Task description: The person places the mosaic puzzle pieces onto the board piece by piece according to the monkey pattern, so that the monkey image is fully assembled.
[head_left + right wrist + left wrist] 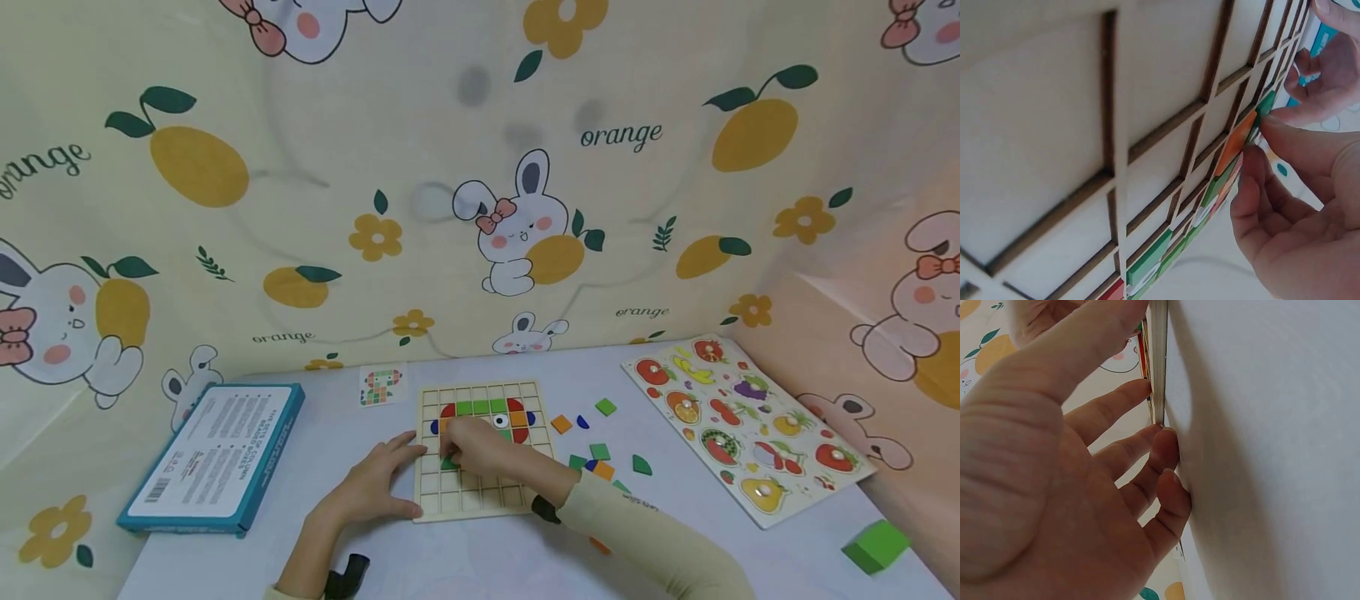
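Observation:
A wooden grid board [480, 498] lies on the table, with red, green, orange and blue pieces set in its upper cells. My right hand [480, 447] is over the board's left-middle cells. In the right wrist view, its thumb and fingertips [1251, 156] pinch at a green piece [1265, 104] beside an orange square [1235, 140]; the fingers partly hide that piece. My left hand [378, 479] is spread along the board's left side, fingertips at the edge and thumb near the lower corner. In the left wrist view, its loosely bent fingers [1107, 415] meet the board's side [1159, 362].
Loose pieces, such as a green quarter-round [642, 465] and an orange square [562, 424], lie right of the board. A pattern card [382, 387] sits behind it. A blue-edged box [210, 458] is at left, a fruit puzzle board [750, 429] and green block [876, 547] at right.

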{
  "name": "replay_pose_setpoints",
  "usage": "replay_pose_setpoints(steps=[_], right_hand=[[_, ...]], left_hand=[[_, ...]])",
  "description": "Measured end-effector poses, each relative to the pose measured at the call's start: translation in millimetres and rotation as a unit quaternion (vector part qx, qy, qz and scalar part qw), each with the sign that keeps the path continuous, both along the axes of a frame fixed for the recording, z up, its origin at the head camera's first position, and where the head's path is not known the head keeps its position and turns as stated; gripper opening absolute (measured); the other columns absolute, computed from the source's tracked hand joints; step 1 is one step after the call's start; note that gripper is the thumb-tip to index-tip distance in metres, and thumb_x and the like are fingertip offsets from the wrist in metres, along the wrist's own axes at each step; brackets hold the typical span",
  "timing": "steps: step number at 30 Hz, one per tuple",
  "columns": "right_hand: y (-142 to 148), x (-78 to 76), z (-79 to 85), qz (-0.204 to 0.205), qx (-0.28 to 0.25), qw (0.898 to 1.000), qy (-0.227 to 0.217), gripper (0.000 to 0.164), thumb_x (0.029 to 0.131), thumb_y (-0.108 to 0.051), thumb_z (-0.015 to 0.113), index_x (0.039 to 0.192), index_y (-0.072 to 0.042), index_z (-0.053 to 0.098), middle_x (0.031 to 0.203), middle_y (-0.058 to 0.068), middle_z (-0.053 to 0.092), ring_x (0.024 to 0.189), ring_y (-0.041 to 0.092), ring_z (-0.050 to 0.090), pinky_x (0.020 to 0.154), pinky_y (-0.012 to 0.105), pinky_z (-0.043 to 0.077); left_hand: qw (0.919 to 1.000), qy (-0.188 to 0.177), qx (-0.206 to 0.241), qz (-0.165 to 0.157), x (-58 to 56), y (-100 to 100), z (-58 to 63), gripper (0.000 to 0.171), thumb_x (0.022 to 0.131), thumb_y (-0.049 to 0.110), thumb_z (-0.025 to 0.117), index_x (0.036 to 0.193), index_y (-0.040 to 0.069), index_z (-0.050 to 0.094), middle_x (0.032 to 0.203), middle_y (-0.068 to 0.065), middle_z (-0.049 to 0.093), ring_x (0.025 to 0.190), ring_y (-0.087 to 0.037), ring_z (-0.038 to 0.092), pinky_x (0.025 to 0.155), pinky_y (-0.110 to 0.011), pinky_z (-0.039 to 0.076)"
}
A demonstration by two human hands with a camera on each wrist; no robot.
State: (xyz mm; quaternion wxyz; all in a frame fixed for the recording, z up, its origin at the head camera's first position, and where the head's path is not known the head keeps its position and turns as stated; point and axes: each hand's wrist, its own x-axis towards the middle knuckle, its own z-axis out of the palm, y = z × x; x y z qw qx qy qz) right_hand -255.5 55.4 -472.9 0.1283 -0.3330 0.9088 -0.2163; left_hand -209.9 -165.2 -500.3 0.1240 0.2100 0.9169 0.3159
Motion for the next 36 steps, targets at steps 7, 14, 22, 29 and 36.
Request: replay_pose_setpoints(steps=[7,14,22,29,36], right_hand=[[0.0,0.1,-1.5,-0.002,0.009,1.000,0.006,0.015,0.087,0.001,0.074,0.093,-0.012,0.079,0.084,-0.009,0.068,0.084,0.004,0.060,0.078,0.020,0.053],[22.8,0.3,-3.2,-0.042,-0.064,0.997,-0.005,0.015,0.088,-0.007,0.075,0.103,-0.010,0.074,0.093,-0.002,0.066,0.084,0.012,0.057,0.075,0.025,0.051],[96.5,-0.3,-4.8,-0.098,-0.191,0.976,-0.034,0.023,0.085,-0.001,0.076,0.107,0.001,0.070,0.096,0.010,0.065,0.085,0.022,0.057,0.070,0.027,0.050],[162.9,5.5,-10.5,-0.169,-0.228,0.957,-0.053,0.020,0.087,-0.005,0.075,0.105,0.002,0.069,0.096,0.007,0.066,0.084,0.019,0.055,0.070,0.025,0.049],[205.2,18.8,-18.1,-0.229,-0.190,0.952,-0.069,0.023,0.088,-0.010,0.075,0.109,-0.001,0.068,0.100,0.003,0.067,0.089,0.020,0.056,0.076,0.025,0.050]], left_hand=[[1.0000,-0.004,0.001,-0.001,-1.4,0.2,-1.4,0.090,0.067,0.045,0.090,0.143,0.013,0.054,0.158,-0.016,0.034,0.141,-0.043,0.034,0.107,-0.065,0.036],[0.9999,-0.011,-0.008,0.003,-2.4,2.9,-2.4,0.090,0.067,0.047,0.090,0.143,0.016,0.054,0.158,-0.014,0.034,0.141,-0.042,0.033,0.107,-0.065,0.036],[0.9997,-0.016,-0.012,0.014,-1.5,5.3,-2.5,0.091,0.065,0.044,0.092,0.143,0.016,0.054,0.159,-0.012,0.034,0.142,-0.041,0.033,0.107,-0.065,0.035],[0.9996,-0.016,-0.014,0.020,-0.2,3.9,-0.3,0.092,0.065,0.046,0.092,0.143,0.016,0.054,0.159,-0.012,0.034,0.142,-0.040,0.033,0.107,-0.065,0.034],[0.9998,-0.007,-0.015,0.014,-0.7,2.6,-1.3,0.093,0.065,0.047,0.091,0.143,0.015,0.054,0.159,-0.013,0.034,0.141,-0.041,0.034,0.107,-0.065,0.035]])
